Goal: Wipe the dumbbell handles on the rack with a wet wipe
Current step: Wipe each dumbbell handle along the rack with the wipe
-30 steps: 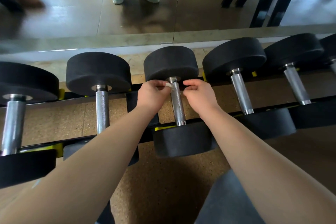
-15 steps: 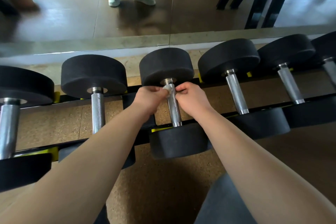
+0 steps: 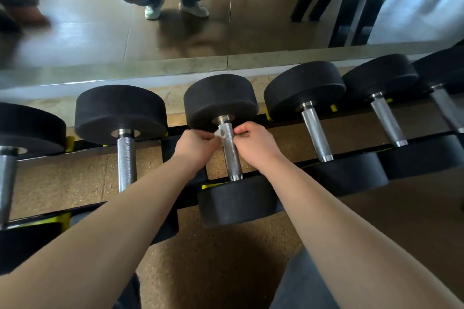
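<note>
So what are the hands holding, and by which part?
A white wipe, pinched at its left edge by the left hand against the handle; whether the right hand grips it cannot be told.

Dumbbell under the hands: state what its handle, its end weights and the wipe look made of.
The handle looks like metal, likely chromed steel: bright, reflective, with fine knurling along the grip. The end weights are probably coated in rubber or urethane: matte black with no glare. The wet wipe is a thin, whitish, crumpled sheet, perhaps nonwoven fabric, but it is too small to be sure.
</note>
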A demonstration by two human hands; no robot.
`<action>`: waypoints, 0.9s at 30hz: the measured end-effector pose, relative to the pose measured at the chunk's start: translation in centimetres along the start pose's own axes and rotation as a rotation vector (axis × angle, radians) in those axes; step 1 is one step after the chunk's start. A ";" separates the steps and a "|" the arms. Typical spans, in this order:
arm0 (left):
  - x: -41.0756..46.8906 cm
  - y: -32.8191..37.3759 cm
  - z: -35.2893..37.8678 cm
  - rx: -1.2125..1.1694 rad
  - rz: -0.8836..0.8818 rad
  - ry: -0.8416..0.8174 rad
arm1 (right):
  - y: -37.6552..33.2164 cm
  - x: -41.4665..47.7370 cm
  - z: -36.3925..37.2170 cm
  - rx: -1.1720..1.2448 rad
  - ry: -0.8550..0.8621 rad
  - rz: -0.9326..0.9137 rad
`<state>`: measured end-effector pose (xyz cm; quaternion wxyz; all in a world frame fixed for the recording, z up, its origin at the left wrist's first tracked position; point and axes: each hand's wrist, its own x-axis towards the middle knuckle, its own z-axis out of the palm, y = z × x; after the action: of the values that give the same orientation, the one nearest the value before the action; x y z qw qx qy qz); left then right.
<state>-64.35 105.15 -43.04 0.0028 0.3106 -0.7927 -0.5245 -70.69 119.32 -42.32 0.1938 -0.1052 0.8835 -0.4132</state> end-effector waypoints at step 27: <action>3.8 -0.8 0.5 -0.051 -0.067 -0.189 | 0.4 0.3 0.3 -0.003 -0.025 0.031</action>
<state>-67.20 103.46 -45.15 -0.0815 0.2857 -0.7650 -0.5715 -70.88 119.25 -42.86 0.2110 -0.0967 0.8833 -0.4074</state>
